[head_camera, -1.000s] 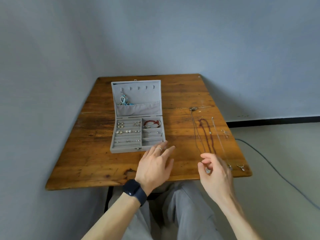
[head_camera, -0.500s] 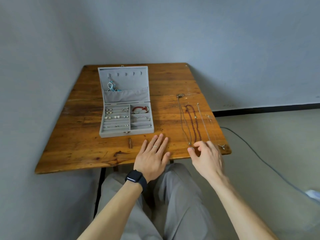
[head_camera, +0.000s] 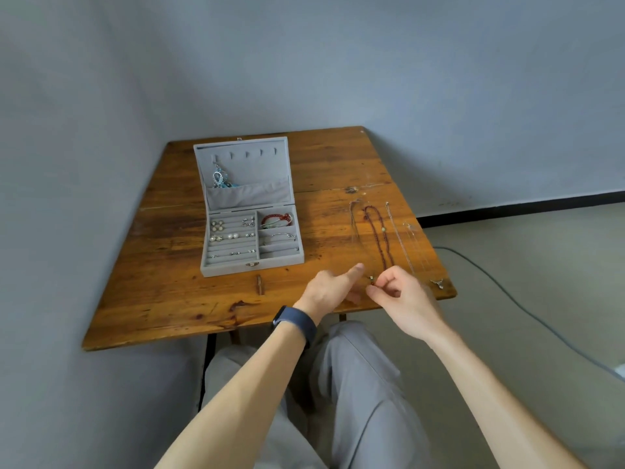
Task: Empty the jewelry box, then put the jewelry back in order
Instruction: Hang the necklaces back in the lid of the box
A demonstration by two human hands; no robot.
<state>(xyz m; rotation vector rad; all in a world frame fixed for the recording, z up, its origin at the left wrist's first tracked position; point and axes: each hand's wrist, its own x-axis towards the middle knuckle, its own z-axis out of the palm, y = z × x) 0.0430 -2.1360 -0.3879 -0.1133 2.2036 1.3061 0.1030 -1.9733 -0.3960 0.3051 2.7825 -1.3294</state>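
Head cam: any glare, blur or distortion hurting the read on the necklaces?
Head view: soft light, sheen on the table beside the box; wide-angle splays the table's sides; bead necklace reads clearly, thin chains nearly vanish into the wood; right hand's grip at the pendant too small to judge.

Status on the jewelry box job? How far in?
Done: several necklaces lie out on the table. In hand: right hand pinches one chain by its pendant end, left hand beside it. To do: box holds earrings, bracelets and a blue necklace in its lid; emptying looks unfinished.
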